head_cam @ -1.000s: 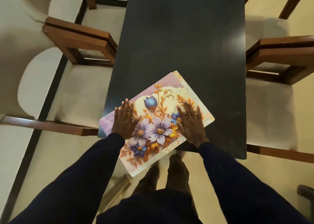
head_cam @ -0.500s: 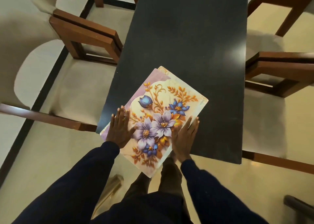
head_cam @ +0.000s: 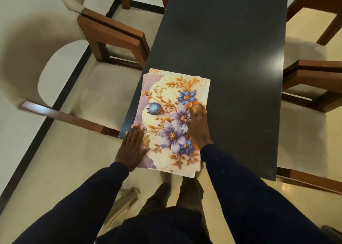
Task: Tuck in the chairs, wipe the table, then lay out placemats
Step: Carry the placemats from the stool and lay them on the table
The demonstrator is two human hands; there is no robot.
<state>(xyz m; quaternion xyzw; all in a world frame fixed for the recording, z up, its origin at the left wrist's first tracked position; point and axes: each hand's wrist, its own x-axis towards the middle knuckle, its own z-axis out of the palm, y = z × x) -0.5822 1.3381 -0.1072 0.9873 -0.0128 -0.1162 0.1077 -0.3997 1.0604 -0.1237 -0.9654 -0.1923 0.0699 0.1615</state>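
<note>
Head camera looking down: we see a dark rectangular table [head_cam: 231,49] running away from us, with a stack of floral placemats [head_cam: 172,117] lying on its near left corner. The top mat shows purple and blue flowers with orange leaves on cream, and the edges of other mats peek out beneath it. The stack's near end juts past the table's near edge. Our left hand [head_cam: 132,149] lies flat against the stack's near left edge, fingers straight and together, gripping nothing. Our right hand [head_cam: 199,127] presses flat on the top mat's right half, fingers also straight. Dark sleeves [head_cam: 249,197] cover both arms. Cream cushioned chairs with brown wooden frames stand along the table's left side [head_cam: 111,34] and right side [head_cam: 314,84].
</note>
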